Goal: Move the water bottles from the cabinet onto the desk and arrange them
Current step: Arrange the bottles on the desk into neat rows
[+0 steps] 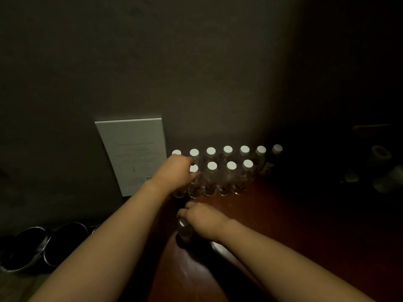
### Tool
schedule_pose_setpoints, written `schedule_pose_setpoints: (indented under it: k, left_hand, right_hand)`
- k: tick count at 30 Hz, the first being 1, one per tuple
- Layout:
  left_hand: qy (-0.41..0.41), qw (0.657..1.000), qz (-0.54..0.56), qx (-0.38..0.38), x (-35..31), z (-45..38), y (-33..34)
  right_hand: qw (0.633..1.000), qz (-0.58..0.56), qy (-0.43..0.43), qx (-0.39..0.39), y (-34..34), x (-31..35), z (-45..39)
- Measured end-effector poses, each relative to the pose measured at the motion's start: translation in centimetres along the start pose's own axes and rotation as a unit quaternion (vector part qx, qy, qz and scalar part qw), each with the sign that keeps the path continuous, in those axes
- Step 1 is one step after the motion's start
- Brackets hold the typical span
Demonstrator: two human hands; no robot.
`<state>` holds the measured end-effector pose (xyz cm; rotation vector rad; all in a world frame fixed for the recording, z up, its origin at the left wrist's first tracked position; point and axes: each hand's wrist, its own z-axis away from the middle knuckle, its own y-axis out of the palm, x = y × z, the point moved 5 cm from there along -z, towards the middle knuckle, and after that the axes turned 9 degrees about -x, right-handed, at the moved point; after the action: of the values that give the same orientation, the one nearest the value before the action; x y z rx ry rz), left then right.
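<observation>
Several clear water bottles with white caps [211, 168] stand in two rows at the back of the dark red wooden desk [283, 225], against the wall. My left hand [177, 171] is closed around the top of the leftmost bottle [180, 192] in the front row; its cap is hidden under my fingers. My right hand [201, 219] grips another bottle [184, 231] that stands alone closer to me, near the desk's left edge. The cabinet is not in view.
A white card with faint print [133, 155] leans against the wall just left of the bottles. Two round metal bins [43, 245] stand on the floor at lower left. Dim, unclear objects [381, 168] sit on the dark right side of the desk.
</observation>
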<state>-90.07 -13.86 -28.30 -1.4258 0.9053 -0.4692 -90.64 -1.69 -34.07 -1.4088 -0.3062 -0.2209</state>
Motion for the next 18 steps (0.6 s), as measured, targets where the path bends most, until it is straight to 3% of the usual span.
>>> schedule_pose_setpoints:
  k: [18]
  left_hand:
    - [0.064, 0.998, 0.004, 0.010, -7.8, -3.6, 3.1]
  right_hand:
    - [0.986, 0.012, 0.138, -0.093, -4.0, -11.3, 5.4]
